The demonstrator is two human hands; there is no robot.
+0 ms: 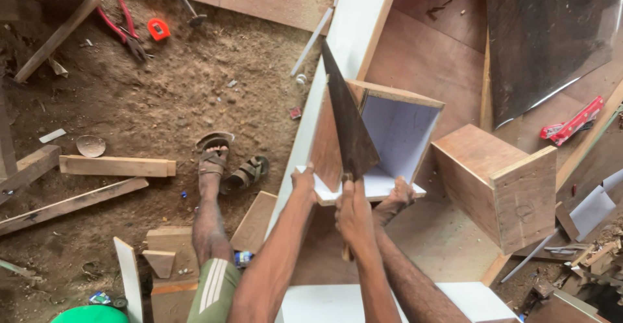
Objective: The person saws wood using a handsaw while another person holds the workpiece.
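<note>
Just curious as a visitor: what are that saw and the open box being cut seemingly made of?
Saw: dark, dull metal blade, probably steel; its handle is hidden by the right hand. Box: likely plywood, brown grain outside, smooth white laminate-like facing inside, layered pale edges.

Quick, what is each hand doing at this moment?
Left hand: closed, steadying the front edge of the white-lined wooden box.
Right hand: closed in a firm grip on the handle of the hand saw.

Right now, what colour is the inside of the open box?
White, inside the open box; seen best in the head view.
</note>
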